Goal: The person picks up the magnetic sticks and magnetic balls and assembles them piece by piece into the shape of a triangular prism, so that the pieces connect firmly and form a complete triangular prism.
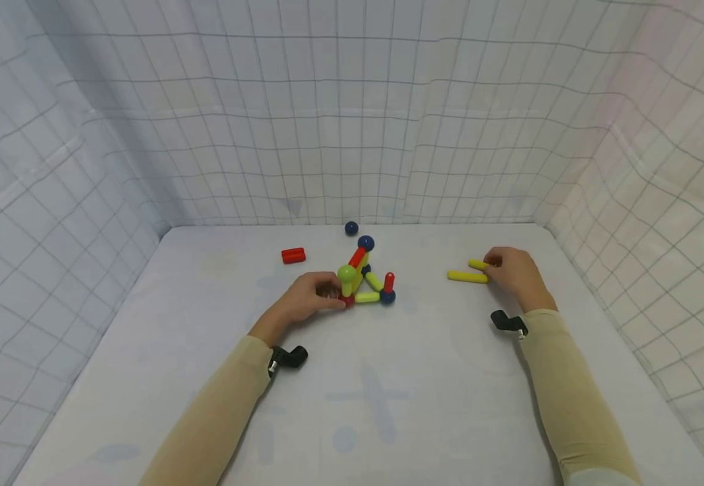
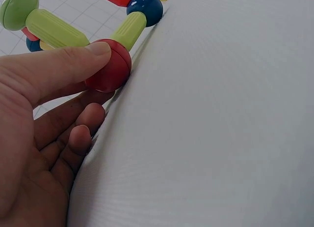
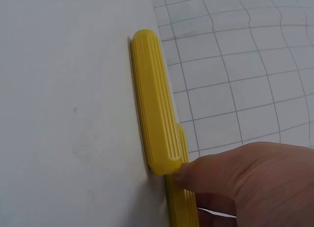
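A construction of balls and rods stands on the table. My left hand [image 1: 304, 297] pinches its red ball [image 2: 115, 67] between thumb and fingers. A light green rod rises from that ball to a green ball [image 1: 347, 273]. Other light green rods [image 1: 367, 297] run low to dark blue balls, one bearing an upright red rod [image 1: 390, 282]. A red rod [image 1: 357, 258] slants up to a higher blue ball [image 1: 366, 243]. At the right, my right hand [image 1: 514, 272] pinches the farther yellow rod [image 3: 182, 202]. The nearer yellow rod [image 3: 153, 104] lies on the table beside the thumb.
Two short red rods [image 1: 293, 256] lie side by side at the back left. A loose dark blue ball [image 1: 352, 228] sits near the table's back edge, behind the construction. Grid-patterned white cloth [image 1: 364, 155] hangs behind the white table [image 1: 424, 378] and along both sides.
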